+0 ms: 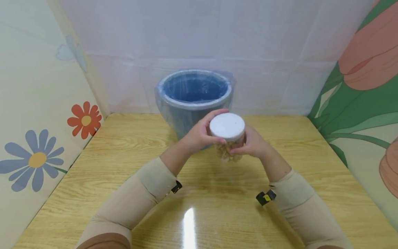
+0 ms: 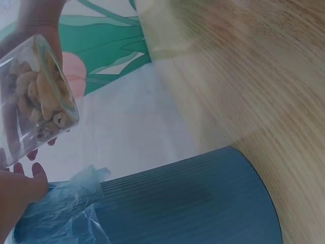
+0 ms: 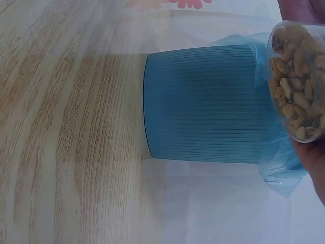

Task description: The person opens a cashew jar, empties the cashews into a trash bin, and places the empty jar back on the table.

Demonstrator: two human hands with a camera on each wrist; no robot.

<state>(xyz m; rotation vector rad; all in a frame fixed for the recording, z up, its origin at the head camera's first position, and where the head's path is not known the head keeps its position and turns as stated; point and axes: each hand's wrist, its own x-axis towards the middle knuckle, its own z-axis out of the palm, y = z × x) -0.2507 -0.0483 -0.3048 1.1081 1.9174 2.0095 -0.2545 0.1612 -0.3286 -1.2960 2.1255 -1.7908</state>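
A clear plastic jar [image 1: 224, 151] of cashews with a white lid [image 1: 227, 125] is held up above the table, in front of the bin. My left hand [image 1: 199, 135] grips the jar at its lid, thumb on the near side and fingers round the back. Lower down, my right hand [image 1: 254, 143] holds the jar's body from the right, its thumb across the front. The left wrist view shows the jar [image 2: 43, 96] tilted in the picture, with cashews heaped at its base. In the right wrist view, cashews [image 3: 297, 86] show through the jar's bottom.
A blue ribbed bin [image 1: 194, 105], lined with a translucent blue bag [image 3: 282, 170], stands on the wood-grain table [image 1: 130, 138] near the white back wall [image 1: 264, 69]. Flower-printed panels [image 1: 37, 103] flank the table.
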